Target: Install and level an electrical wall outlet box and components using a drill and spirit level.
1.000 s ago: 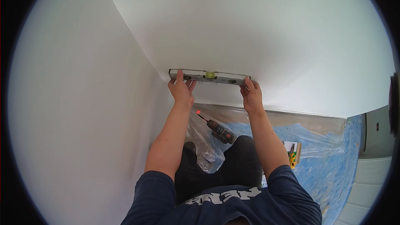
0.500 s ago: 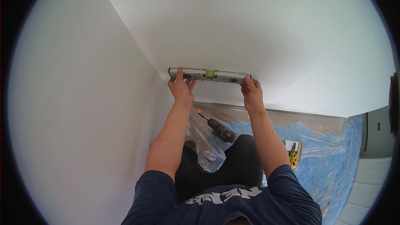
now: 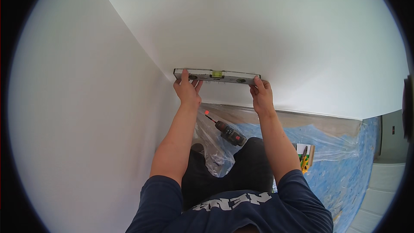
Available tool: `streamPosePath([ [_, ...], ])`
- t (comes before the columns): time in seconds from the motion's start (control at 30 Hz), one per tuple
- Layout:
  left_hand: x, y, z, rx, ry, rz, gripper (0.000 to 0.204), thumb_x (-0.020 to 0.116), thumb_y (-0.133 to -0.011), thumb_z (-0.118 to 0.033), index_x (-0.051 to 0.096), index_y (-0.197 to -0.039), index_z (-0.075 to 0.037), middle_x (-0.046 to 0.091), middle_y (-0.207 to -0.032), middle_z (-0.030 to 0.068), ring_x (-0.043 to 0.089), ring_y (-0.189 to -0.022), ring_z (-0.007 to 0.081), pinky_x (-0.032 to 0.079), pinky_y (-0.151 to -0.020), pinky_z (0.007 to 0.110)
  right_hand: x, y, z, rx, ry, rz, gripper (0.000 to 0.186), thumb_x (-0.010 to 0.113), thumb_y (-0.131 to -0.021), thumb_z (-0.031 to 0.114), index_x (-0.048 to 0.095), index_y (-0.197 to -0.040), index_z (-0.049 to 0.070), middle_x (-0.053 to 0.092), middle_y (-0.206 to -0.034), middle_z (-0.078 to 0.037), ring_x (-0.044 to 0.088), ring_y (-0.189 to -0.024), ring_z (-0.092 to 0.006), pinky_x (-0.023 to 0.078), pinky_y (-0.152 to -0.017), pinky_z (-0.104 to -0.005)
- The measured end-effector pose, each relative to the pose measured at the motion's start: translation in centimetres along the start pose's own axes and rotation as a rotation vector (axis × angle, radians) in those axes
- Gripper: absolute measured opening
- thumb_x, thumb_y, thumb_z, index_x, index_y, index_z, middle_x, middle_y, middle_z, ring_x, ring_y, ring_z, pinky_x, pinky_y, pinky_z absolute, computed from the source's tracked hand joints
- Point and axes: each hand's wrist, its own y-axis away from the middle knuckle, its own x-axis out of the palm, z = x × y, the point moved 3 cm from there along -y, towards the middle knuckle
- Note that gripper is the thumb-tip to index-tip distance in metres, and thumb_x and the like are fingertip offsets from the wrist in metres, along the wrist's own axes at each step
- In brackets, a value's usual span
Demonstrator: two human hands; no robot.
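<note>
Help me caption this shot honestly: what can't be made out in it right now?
All in the head view:
Bubble in the spirit level's green vial: too small to read.
Left hand and right hand: the level hides parts of their fingers.
Small marks below the level: too small to identify.
Dark object at far right: cut off by the picture's rim.

cordless drill, clear plastic sheeting, perhaps a yellow tool
</note>
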Motion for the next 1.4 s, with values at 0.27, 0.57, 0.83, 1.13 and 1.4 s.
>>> streamPosePath([
  [0.27, 0.2, 0.1, -0.1, 0.005, -0.013, -0.037, 0.050, 0.062, -0.093, -0.029, 0.039, -0.123, 0.005, 0.043, -0.118, 0.0180, 0.054, -0.101, 0.0297, 0.053, -0.087, 0.039, 0.0, -0.1, -0.1, -0.005, -0.002, -0.005, 0.034, 0.070, -0.090, 0.026, 0.051, -0.103, 0.001, 0.059, -0.091, -0.008, 0.055, -0.082, -0.0120, 0.040, -0.075, -0.0231],
  [0.57, 1.0, 1.1, 0.8, -0.077, -0.158, -0.030, 0.051, 0.066, -0.089, -0.030, 0.045, -0.120, 0.005, 0.049, -0.110, 0.0171, 0.056, -0.096, 0.0272, 0.052, -0.086, 0.038, 0.5, 0.4, 0.3, -0.007, -0.026, -0.022, 0.034, 0.069, -0.090, 0.027, 0.050, -0.102, 0.002, 0.058, -0.092, -0.008, 0.055, -0.083, -0.0128, 0.040, -0.076, -0.0250],
  [0.83, 1.1, 1.3, 0.9, -0.065, -0.183, 0.043, 0.055, 0.071, -0.086, -0.035, 0.046, -0.116, 0.004, 0.052, -0.107, 0.0175, 0.057, -0.097, 0.0270, 0.050, -0.089, 0.039, 0.1, 0.4, -0.1, -0.046, 0.054, -0.011, 0.036, 0.071, -0.088, 0.028, 0.050, -0.100, 0.001, 0.055, -0.091, -0.008, 0.053, -0.080, -0.0124, 0.043, -0.074, -0.0262],
  [1.13, 0.5, 0.7, 0.9, -0.155, -0.176, 0.147, 0.063, 0.074, -0.085, -0.037, 0.042, -0.117, 0.007, 0.052, -0.105, 0.0173, 0.057, -0.092, 0.0241, 0.051, -0.085, 0.036, 1.2, 0.7, -0.1, -0.016, 0.047, -0.092, 0.040, 0.072, -0.088, 0.031, 0.050, -0.102, 0.001, 0.055, -0.095, -0.008, 0.055, -0.087, -0.0145, 0.043, -0.078, -0.0294],
  [1.4, 0.3, 0.1, 1.6, -0.217, -0.090, 0.121, 0.049, 0.071, -0.087, -0.031, 0.049, -0.113, 0.005, 0.054, -0.102, 0.0163, 0.056, -0.093, 0.0251, 0.050, -0.087, 0.037, 1.3, 0.6, 0.0, -0.008, 0.048, -0.134, 0.041, 0.073, -0.087, 0.031, 0.051, -0.103, 0.000, 0.054, -0.095, -0.008, 0.055, -0.087, -0.0146, 0.043, -0.079, -0.0297],
])
